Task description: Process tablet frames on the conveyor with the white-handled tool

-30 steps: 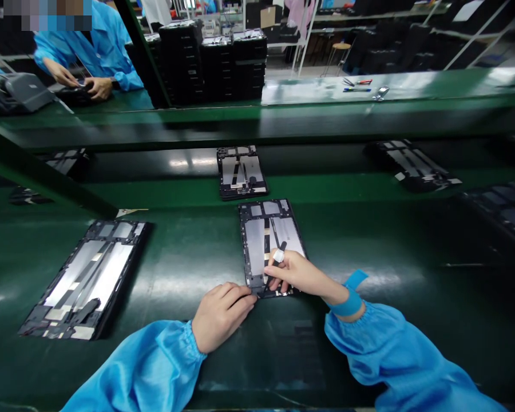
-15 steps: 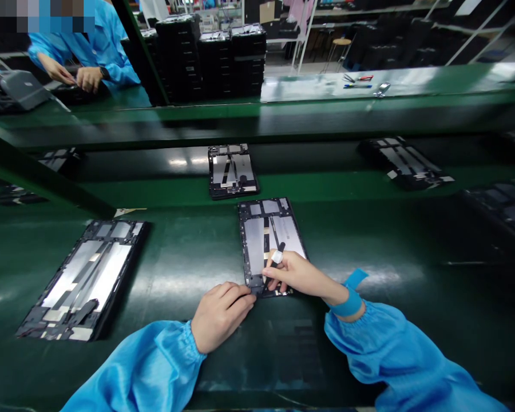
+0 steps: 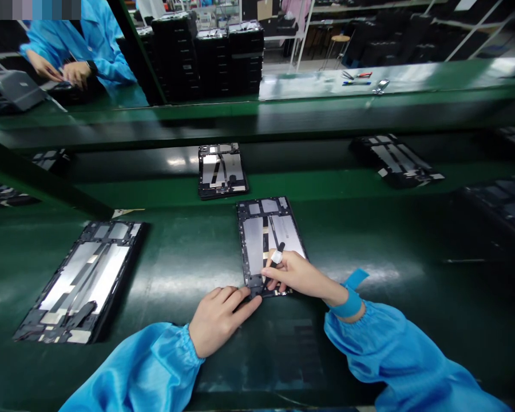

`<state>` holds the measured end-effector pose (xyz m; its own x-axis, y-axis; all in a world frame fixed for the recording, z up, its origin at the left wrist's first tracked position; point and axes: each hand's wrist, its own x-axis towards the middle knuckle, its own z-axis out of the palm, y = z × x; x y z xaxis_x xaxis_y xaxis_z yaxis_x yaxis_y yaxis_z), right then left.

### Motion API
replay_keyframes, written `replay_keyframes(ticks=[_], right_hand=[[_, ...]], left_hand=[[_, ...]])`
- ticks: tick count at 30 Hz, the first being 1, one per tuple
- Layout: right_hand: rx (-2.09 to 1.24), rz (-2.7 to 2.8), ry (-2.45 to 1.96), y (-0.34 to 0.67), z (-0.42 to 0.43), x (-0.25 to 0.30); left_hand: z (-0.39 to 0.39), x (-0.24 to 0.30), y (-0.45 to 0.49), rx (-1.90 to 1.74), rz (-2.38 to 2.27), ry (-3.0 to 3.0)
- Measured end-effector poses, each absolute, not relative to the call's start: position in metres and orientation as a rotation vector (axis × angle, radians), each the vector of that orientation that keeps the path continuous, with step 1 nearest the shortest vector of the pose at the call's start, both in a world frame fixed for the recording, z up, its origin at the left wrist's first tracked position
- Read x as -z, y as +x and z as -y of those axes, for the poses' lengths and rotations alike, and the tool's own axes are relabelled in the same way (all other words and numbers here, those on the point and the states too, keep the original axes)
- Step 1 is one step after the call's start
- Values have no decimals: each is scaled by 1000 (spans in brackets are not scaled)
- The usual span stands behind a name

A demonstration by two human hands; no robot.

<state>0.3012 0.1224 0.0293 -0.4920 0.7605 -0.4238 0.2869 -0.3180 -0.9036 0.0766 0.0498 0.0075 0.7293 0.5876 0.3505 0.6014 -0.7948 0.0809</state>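
Note:
An opened tablet (image 3: 253, 240) lies flat in front of me, its silver inner plate and dark flat cables showing. My right hand (image 3: 289, 272) is closed in a pen grip around a slim black tool with a white wrap (image 3: 277, 256). The tool slants down to the tablet's near end, and its tip is partly hidden by my fingers. At the near left corner of the tablet, my left hand (image 3: 221, 317) rests with its fingertips touching the edge. Its thumb is stretched apart from the fingers, and I see nothing held in it.
Another opened tablet (image 3: 86, 286) lies on the left of the green worktop (image 3: 171, 257). Beyond, several more, including one tablet (image 3: 223, 170), sit on a dark belt. A green post (image 3: 47, 177) crosses at left. Black stacked trays (image 3: 206, 63) and a co-worker's hands (image 3: 75, 73) are across.
My left thumb has spread away from the fingers along the tablet's near edge. The tablets on the belt have shifted left. My right hand and its tool stay almost in place.

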Motion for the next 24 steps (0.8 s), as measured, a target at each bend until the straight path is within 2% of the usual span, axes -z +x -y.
replay_keyframes(ticks=[11,18,24], right_hand=[[-1396,1767,-1384,334,-98,-28],[-1485,1685,-1327,330,-99,-27],[-1469,1678,-1342,330,-98,-27]], left_hand=[[-52,-7,75,563,1043,-2947],[-53,-4,77,665,1062,-2930],[-51,-1,79,547,1077,-2922]])
